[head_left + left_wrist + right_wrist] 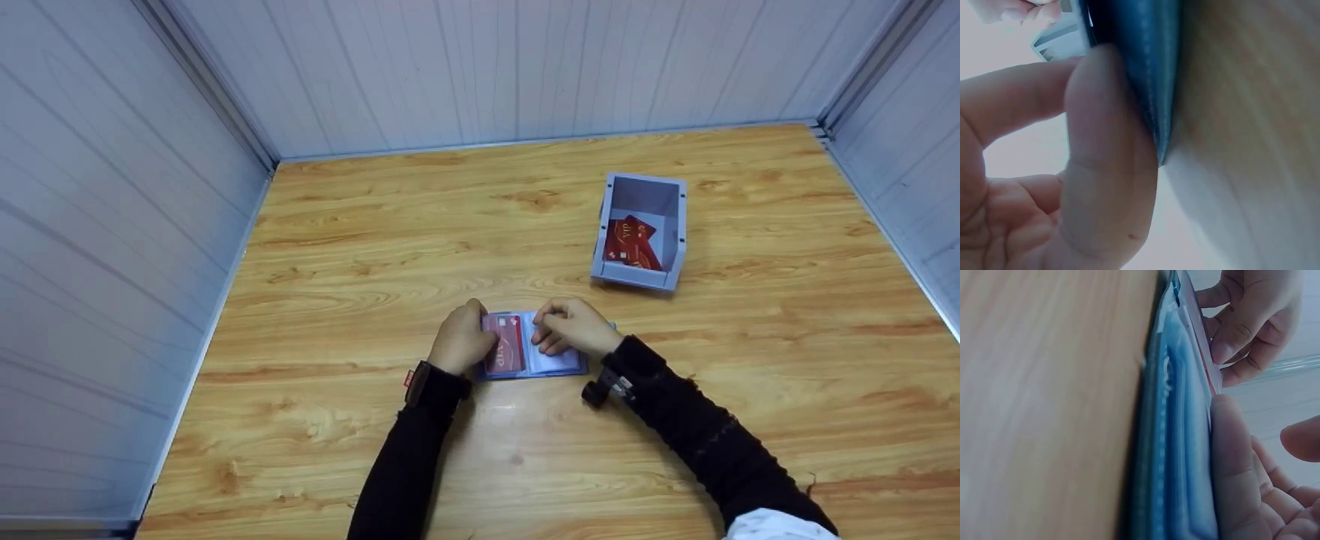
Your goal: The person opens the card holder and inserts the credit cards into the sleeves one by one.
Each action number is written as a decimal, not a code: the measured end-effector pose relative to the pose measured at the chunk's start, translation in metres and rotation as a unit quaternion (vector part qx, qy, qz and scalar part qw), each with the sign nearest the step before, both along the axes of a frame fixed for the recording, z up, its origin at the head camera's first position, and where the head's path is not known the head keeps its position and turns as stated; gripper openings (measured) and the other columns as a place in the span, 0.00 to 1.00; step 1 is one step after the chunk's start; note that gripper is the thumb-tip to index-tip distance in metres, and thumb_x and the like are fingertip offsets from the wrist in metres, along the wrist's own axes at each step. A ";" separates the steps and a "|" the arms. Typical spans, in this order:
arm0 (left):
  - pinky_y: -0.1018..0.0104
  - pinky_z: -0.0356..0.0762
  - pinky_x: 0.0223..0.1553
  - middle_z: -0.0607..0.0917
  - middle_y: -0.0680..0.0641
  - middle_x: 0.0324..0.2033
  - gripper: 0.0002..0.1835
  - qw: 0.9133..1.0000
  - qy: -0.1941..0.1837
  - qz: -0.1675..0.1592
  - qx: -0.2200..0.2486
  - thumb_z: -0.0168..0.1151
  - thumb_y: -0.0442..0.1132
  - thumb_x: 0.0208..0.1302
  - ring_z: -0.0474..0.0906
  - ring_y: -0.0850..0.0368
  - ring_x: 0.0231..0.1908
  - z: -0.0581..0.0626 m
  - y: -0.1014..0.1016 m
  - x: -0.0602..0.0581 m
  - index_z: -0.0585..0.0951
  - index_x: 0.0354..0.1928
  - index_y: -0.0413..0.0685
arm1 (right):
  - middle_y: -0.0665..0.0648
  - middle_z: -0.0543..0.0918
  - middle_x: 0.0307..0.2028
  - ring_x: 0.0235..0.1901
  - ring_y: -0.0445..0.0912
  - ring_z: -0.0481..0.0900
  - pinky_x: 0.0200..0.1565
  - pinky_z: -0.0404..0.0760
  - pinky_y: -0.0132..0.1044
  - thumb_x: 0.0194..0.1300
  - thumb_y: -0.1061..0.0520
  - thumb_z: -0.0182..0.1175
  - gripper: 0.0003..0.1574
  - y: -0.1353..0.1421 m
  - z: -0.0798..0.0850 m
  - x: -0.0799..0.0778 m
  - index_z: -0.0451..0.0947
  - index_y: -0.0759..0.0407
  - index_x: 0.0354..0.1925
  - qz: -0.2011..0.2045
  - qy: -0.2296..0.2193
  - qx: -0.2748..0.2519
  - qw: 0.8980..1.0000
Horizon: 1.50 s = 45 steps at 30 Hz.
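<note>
In the head view, an unfolded card holder is laid on the wooden table, a red card shown in its left side. That side's edge is gripped by the left hand; the clear sleeves opposite are touched by the right hand, its fingers loosely bent. Farther off, red cards are held in a grey bin.

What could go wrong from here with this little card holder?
The right hand touches the clear sleeves, which look flimsy and could crease. If the left hand loosens its grip on the card holder, it might shift. The loose red cards in the gray bin overlap, so two might get picked up together.
</note>
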<state>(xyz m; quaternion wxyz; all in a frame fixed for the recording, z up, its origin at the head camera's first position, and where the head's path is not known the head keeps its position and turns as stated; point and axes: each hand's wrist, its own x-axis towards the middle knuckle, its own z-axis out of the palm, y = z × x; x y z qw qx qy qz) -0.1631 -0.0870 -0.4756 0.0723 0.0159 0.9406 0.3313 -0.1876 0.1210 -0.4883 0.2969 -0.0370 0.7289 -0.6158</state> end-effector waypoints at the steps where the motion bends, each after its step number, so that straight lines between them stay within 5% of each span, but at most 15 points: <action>1: 0.51 0.77 0.42 0.82 0.40 0.36 0.14 1.000 0.002 -0.001 -0.004 0.63 0.33 0.52 0.77 0.46 0.37 0.000 0.001 0.000 0.77 0.42 0.36 | 0.57 0.84 0.30 0.25 0.42 0.83 0.30 0.85 0.32 0.71 0.62 0.47 0.14 0.000 0.000 0.000 0.72 0.73 0.47 0.000 0.000 -0.001 1.000; 15: 0.56 0.75 0.38 0.73 0.40 0.41 0.22 0.999 0.014 -0.040 -0.020 0.69 0.38 0.52 0.72 0.48 0.36 0.004 0.008 0.006 0.78 0.49 0.39 | 0.57 0.83 0.32 0.27 0.42 0.83 0.32 0.85 0.33 0.71 0.62 0.49 0.13 0.003 0.003 0.002 0.73 0.72 0.45 0.014 0.011 -0.004 1.000; 23: 0.54 0.75 0.45 0.71 0.41 0.47 0.31 0.993 0.013 -0.091 -0.069 0.75 0.45 0.46 0.67 0.43 0.47 0.008 0.017 0.016 0.78 0.52 0.39 | 0.67 0.84 0.40 0.34 0.45 0.84 0.40 0.86 0.37 0.71 0.59 0.53 0.16 0.018 0.014 0.001 0.74 0.74 0.47 0.023 0.075 0.030 0.996; 28: 0.48 0.78 0.48 0.73 0.34 0.52 0.33 0.989 0.024 -0.116 -0.088 0.75 0.45 0.46 0.71 0.38 0.51 0.008 0.023 0.019 0.77 0.53 0.34 | 0.73 0.82 0.46 0.39 0.52 0.85 0.45 0.86 0.45 0.71 0.60 0.54 0.18 0.037 0.031 -0.008 0.74 0.75 0.50 0.006 0.133 0.036 0.990; 34: 0.46 0.78 0.51 0.74 0.34 0.53 0.30 0.987 0.039 -0.129 -0.085 0.73 0.42 0.47 0.71 0.36 0.54 0.007 0.024 0.021 0.78 0.53 0.34 | 0.62 0.83 0.41 0.38 0.46 0.85 0.46 0.85 0.42 0.71 0.61 0.55 0.16 0.061 0.054 -0.023 0.73 0.74 0.50 -0.058 0.147 0.026 0.987; 39: 0.46 0.78 0.49 0.74 0.33 0.53 0.29 0.986 0.050 -0.131 -0.090 0.73 0.42 0.46 0.72 0.35 0.53 0.006 0.024 0.021 0.79 0.51 0.33 | 0.62 0.81 0.44 0.37 0.42 0.82 0.42 0.85 0.32 0.70 0.59 0.56 0.17 0.080 0.071 -0.040 0.74 0.70 0.51 -0.112 0.195 0.088 0.970; 45: 0.46 0.79 0.49 0.74 0.33 0.53 0.30 0.985 0.049 -0.132 -0.102 0.74 0.43 0.47 0.72 0.35 0.53 0.007 0.026 0.022 0.78 0.51 0.32 | 0.62 0.80 0.48 0.40 0.48 0.78 0.40 0.77 0.35 0.71 0.53 0.54 0.20 0.101 0.077 -0.062 0.75 0.64 0.54 -0.159 0.239 0.221 0.932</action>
